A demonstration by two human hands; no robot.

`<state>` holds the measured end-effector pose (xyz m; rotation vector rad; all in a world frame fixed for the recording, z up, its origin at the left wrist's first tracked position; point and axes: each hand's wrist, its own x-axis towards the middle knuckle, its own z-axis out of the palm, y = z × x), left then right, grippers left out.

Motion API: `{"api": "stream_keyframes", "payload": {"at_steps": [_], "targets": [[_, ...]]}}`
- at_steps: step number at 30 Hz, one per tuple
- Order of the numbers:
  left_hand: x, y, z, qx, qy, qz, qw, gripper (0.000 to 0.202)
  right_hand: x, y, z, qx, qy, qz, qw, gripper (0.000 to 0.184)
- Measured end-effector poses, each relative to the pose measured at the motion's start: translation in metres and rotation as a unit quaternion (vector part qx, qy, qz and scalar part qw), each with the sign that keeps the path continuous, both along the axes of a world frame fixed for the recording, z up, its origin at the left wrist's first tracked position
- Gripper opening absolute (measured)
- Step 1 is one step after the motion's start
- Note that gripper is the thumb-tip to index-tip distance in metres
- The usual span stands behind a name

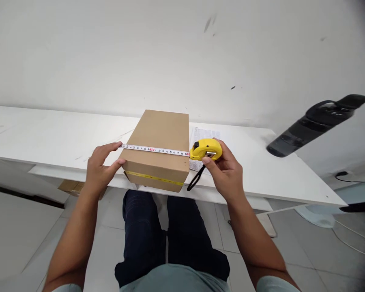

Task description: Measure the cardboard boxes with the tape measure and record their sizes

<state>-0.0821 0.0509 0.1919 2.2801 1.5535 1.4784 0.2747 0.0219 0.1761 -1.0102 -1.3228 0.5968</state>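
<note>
A closed brown cardboard box (162, 129) sits on the white table, its near end at the front edge. Across its top lies the white blade (167, 151) of a tape measure, pulled out from left to right. My left hand (100, 164) grips the blade's free end at the box's left edge, index finger on the tape and thumb against the box's near corner. In my right hand (229, 172) is the yellow tape measure case (207, 148), held at the box's right edge. A black wrist strap (196, 178) hangs from the case.
Printed paper (205, 133) lies partly behind the box and case. A black bottle (313, 125) stands at the table's right end. The white table (48, 134) runs along a wall. Below, another cardboard box (71, 186) shows at left, and a cable plug (340, 174) at right.
</note>
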Motion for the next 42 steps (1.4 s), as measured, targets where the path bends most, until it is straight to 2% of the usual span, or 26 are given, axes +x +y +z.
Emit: {"api": "stream_keyframes", "payload": {"at_steps": [5, 9, 11, 16, 20, 23, 26, 28, 31, 35, 39, 42], "targets": [[0.016, -0.020, 0.007, -0.068, -0.040, 0.016, 0.997, 0.054, -0.002, -0.001, -0.001, 0.015, 0.005, -0.012, 1.000, 0.063], [0.033, -0.034, 0.009, -0.148, -0.138, 0.038, 0.979, 0.058, -0.004, -0.002, 0.001, 0.018, 0.009, -0.012, 1.000, 0.062], [0.037, -0.036, 0.011, -0.163, -0.170, 0.039, 0.971, 0.057, -0.004, -0.002, 0.002, 0.020, 0.011, -0.013, 1.000, 0.061], [0.030, -0.015, 0.023, -0.144, -0.207, 0.050, 0.966, 0.040, -0.004, -0.002, 0.003, 0.018, 0.008, -0.015, 1.000, 0.060], [0.019, 0.010, 0.039, -0.219, -0.224, -0.021, 0.949, 0.031, -0.003, -0.003, 0.001, 0.018, -0.005, -0.017, 1.000, 0.060], [0.017, 0.021, 0.045, -0.258, -0.240, -0.056, 0.934, 0.026, -0.002, -0.004, -0.002, 0.011, -0.004, -0.023, 1.000, 0.061], [0.023, 0.021, 0.041, -0.285, -0.274, -0.078, 0.915, 0.028, -0.002, -0.005, -0.003, 0.009, 0.002, -0.021, 1.000, 0.061], [0.030, 0.017, 0.035, -0.281, -0.300, -0.066, 0.909, 0.030, -0.002, -0.004, -0.004, 0.011, 0.006, -0.016, 1.000, 0.061], [0.039, 0.011, 0.031, -0.237, -0.301, -0.025, 0.923, 0.031, -0.002, -0.003, -0.004, 0.012, 0.002, -0.014, 1.000, 0.061], [0.039, 0.007, 0.036, -0.230, -0.259, -0.036, 0.937, 0.034, -0.001, -0.002, -0.004, 0.020, -0.008, -0.017, 1.000, 0.061], [0.033, 0.011, 0.042, -0.259, -0.234, -0.055, 0.936, 0.035, 0.000, -0.001, -0.005, 0.021, -0.014, -0.018, 1.000, 0.060], [0.031, 0.017, 0.045, -0.282, -0.238, -0.039, 0.929, 0.037, 0.000, -0.001, -0.005, 0.020, -0.014, -0.017, 1.000, 0.058]]}}
